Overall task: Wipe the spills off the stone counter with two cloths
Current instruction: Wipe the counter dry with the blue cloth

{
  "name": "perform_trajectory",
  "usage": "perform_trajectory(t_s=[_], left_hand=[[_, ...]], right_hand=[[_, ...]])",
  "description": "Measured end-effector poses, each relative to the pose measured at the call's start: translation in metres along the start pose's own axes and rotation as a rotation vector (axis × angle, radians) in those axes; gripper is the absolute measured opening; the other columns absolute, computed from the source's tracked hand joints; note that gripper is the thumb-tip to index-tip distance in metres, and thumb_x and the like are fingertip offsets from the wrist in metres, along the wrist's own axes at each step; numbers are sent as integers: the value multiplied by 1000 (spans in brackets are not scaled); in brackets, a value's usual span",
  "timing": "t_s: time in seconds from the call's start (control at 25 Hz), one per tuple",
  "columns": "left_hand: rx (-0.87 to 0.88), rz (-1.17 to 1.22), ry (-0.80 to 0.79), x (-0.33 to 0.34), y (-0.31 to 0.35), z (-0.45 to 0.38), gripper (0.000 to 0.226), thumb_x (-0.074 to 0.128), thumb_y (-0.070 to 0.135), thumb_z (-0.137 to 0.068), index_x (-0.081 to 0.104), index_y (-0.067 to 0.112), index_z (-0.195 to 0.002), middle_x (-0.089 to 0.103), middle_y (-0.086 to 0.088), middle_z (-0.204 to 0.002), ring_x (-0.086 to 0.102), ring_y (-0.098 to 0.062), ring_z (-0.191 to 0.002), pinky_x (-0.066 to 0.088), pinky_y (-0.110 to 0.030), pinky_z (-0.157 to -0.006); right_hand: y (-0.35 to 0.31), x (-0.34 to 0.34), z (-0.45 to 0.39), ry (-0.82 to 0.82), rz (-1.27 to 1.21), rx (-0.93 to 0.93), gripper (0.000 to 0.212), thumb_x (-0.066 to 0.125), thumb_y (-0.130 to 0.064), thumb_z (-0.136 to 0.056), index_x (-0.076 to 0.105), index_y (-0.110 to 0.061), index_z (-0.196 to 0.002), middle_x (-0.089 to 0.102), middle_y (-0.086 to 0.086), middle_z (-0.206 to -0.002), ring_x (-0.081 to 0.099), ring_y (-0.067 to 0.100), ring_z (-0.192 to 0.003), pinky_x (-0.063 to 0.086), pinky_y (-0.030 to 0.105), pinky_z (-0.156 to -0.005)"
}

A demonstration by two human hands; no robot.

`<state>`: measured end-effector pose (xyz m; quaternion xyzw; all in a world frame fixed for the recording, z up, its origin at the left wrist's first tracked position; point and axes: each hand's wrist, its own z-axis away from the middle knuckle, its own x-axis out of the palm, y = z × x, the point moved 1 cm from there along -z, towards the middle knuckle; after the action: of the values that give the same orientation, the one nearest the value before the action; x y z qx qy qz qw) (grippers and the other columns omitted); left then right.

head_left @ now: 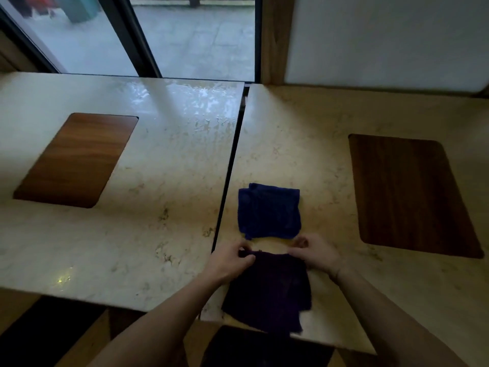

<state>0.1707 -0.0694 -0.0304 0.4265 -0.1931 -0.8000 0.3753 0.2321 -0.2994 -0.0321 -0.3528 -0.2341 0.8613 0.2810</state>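
A folded blue cloth (269,211) lies flat on the right stone counter slab (304,144). Just nearer to me lies a dark purple cloth (270,290), reaching to the counter's front edge. My left hand (230,263) pinches the purple cloth's far left corner. My right hand (313,251) pinches its far right corner. A wet, glossy film of spill (201,104) covers the far part of the left slab (148,197).
A dark gap (230,165) separates the two slabs. Each slab has a wooden inlay: one at the left (76,158), one at the right (407,194). Glass doors (185,35) stand behind the left slab, a white wall panel (383,38) behind the right.
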Motion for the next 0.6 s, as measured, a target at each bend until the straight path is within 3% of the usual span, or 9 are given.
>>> perform_trajectory(t_s=[0.12, 0.2, 0.28, 0.36, 0.44, 0.6], left_hand=[[66, -125, 178, -20, 10, -25, 22, 54, 43, -94, 62, 25, -104, 65, 3, -101, 61, -11, -86, 57, -40, -80], [73, -155, 365, -39, 23, -55, 28, 52, 46, -94, 61, 24, -108, 61, 2, -109, 60, -15, -92, 56, -42, -80], [69, -191, 406, -54, 39, -87, 43, 55, 48, -92, 53, 25, -129, 54, -3, -130, 55, -23, -113, 53, -44, -88], [58, -248, 253, -57, 49, -114, 63, 60, 45, -91, 36, 27, -147, 38, -6, -148, 40, -28, -133, 47, -48, -100], [60, -356, 123, -56, 54, -132, 71, 62, 41, -91, 27, 28, -152, 33, -7, -150, 35, -30, -137, 45, -50, -104], [90, -436, 114, -56, 57, -141, 49, 61, 36, -91, 47, 21, -136, 46, -8, -134, 41, -30, -128, 49, -44, -94]], right_hand=[[-20, -27, -18, 356, -7, -64, 18, 68, -40, -87, 62, -27, -99, 65, -8, -99, 61, 12, -88, 55, 35, -73], [-33, -43, -42, 474, 36, -96, 37, 69, -45, -84, 59, -26, -115, 62, -2, -113, 58, 15, -96, 51, 33, -75], [-43, -48, -67, 372, 177, -110, 71, 69, -57, -77, 46, -27, -138, 53, 5, -132, 52, 26, -117, 50, 43, -91], [-48, -42, -85, 229, 377, -78, 90, 67, -62, -76, 28, -29, -150, 41, 9, -144, 39, 35, -129, 44, 50, -101], [-54, -36, -92, 187, 513, -48, 89, 67, -56, -82, 22, -26, -153, 33, 12, -146, 32, 37, -131, 41, 49, -101], [-60, -33, -92, 233, 471, -60, 63, 69, -42, -84, 45, -21, -138, 43, 11, -132, 41, 33, -119, 46, 43, -92]])
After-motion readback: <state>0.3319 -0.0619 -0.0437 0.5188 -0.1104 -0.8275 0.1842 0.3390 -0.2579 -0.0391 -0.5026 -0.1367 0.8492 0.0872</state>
